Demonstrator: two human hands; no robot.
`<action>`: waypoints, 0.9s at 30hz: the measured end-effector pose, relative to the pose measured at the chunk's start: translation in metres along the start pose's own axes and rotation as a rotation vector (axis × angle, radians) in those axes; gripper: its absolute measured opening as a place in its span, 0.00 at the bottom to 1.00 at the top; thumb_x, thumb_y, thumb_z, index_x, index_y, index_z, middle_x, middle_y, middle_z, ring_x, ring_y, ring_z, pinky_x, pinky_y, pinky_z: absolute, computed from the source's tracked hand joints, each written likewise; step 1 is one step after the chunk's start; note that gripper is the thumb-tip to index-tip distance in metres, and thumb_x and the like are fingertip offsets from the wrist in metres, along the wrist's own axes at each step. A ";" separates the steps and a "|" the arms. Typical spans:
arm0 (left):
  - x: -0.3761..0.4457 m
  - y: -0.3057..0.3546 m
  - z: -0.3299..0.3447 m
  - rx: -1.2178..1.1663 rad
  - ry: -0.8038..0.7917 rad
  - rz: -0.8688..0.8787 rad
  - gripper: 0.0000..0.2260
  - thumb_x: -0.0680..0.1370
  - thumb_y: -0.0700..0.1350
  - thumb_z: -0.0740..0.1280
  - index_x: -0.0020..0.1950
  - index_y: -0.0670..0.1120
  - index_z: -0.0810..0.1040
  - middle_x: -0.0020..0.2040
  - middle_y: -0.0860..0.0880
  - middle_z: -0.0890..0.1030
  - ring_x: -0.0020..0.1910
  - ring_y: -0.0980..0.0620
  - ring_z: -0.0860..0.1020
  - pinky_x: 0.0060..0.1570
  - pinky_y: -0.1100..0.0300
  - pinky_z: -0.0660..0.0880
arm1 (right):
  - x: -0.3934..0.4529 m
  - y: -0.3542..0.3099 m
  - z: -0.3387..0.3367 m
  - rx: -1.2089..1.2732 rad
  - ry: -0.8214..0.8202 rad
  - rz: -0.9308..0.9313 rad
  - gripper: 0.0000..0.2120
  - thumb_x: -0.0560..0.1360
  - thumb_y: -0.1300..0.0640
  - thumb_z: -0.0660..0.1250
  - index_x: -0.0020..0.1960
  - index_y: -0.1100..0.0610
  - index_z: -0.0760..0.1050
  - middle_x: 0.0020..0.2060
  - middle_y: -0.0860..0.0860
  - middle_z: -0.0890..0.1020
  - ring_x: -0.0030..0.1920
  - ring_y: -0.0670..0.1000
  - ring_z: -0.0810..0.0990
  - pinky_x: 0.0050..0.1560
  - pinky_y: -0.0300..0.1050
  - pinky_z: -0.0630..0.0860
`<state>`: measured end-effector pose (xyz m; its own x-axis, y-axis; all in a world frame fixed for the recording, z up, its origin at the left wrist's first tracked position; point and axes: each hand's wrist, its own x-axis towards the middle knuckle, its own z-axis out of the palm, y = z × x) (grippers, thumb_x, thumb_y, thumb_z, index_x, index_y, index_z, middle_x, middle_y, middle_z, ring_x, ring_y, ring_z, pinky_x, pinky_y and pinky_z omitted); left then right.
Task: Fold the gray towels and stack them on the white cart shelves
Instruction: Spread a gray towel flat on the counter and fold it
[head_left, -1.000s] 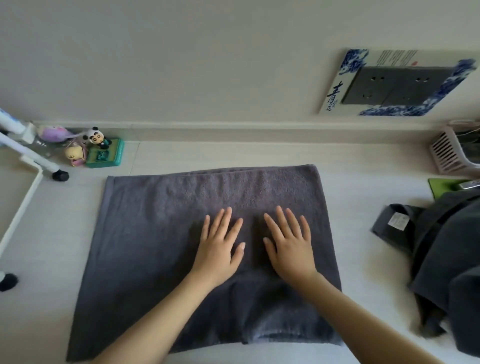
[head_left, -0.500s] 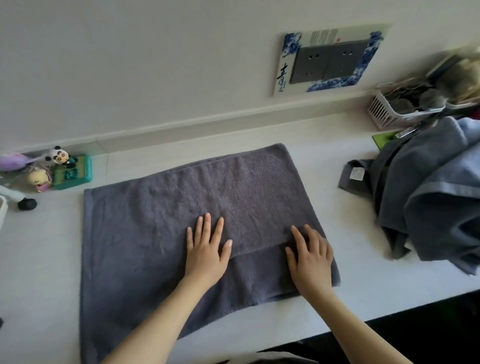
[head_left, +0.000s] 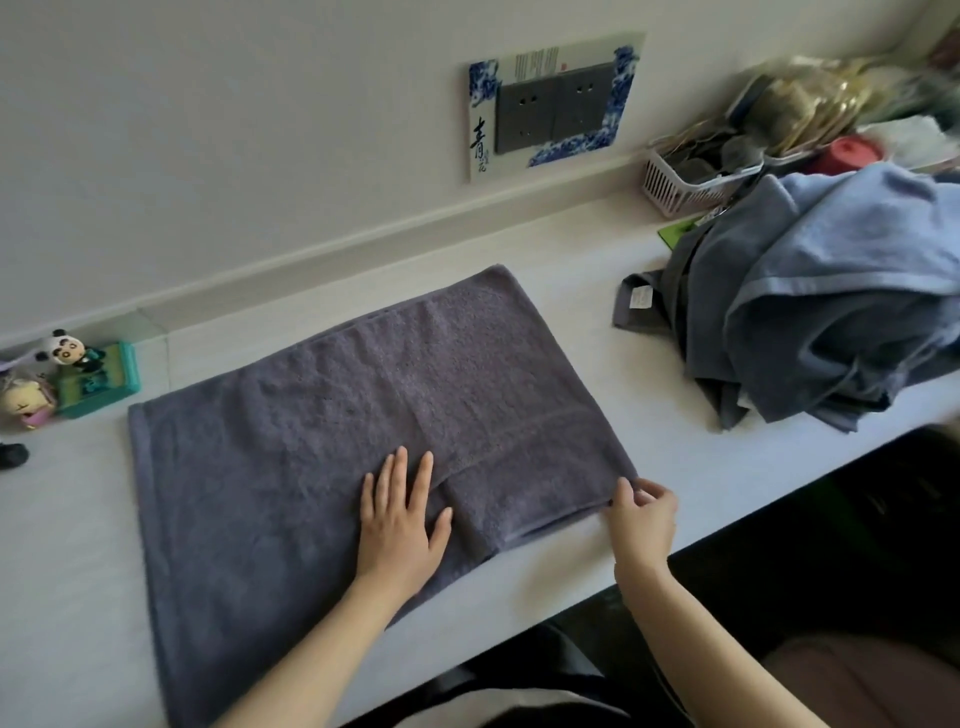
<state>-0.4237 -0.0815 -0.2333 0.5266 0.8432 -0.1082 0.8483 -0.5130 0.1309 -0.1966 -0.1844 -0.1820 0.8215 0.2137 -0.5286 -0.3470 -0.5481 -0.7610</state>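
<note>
A dark gray towel (head_left: 322, 431) lies flat on the white tabletop (head_left: 571, 291), folded at least once, with a doubled layer on its right part. My left hand (head_left: 400, 525) rests flat on the towel's near middle, fingers spread. My right hand (head_left: 641, 519) pinches the towel's near right corner between thumb and fingers. A heap of unfolded gray and blue-gray towels (head_left: 821, 306) sits at the right of the table. The white cart is out of view.
Small toy figures and a green box (head_left: 78, 374) stand at the far left by the wall. A pink basket (head_left: 685, 182) full of clutter sits at the back right. A socket panel (head_left: 550, 104) is on the wall. The table's front edge runs close to my right wrist.
My right hand slid from the towel's middle to its near right corner and took hold of it. My left hand stayed flat on the towel. The view swung right, off the cart.
</note>
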 end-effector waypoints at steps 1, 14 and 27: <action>-0.001 -0.002 0.001 -0.004 0.008 -0.009 0.31 0.77 0.60 0.52 0.75 0.45 0.61 0.72 0.36 0.64 0.70 0.39 0.64 0.68 0.43 0.55 | 0.000 -0.001 0.001 0.039 -0.010 0.041 0.13 0.79 0.55 0.61 0.61 0.57 0.65 0.54 0.55 0.75 0.49 0.53 0.77 0.45 0.46 0.73; -0.006 0.000 0.004 -0.008 0.035 -0.054 0.32 0.74 0.59 0.54 0.75 0.44 0.59 0.72 0.35 0.64 0.69 0.38 0.66 0.69 0.41 0.53 | -0.005 -0.009 0.003 0.485 -0.339 0.035 0.27 0.78 0.55 0.63 0.73 0.46 0.56 0.72 0.56 0.61 0.66 0.58 0.70 0.63 0.51 0.71; -0.011 -0.002 0.007 0.056 0.034 -0.079 0.32 0.73 0.61 0.53 0.76 0.51 0.58 0.74 0.36 0.61 0.72 0.33 0.59 0.67 0.31 0.50 | 0.000 -0.005 0.001 -0.284 -0.242 -0.627 0.29 0.79 0.52 0.61 0.75 0.42 0.51 0.55 0.49 0.73 0.48 0.52 0.75 0.53 0.40 0.73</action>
<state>-0.4306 -0.0905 -0.2397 0.4563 0.8859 -0.0828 0.8895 -0.4519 0.0678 -0.1953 -0.1809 -0.1787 0.6931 0.7110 -0.1188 0.3139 -0.4461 -0.8382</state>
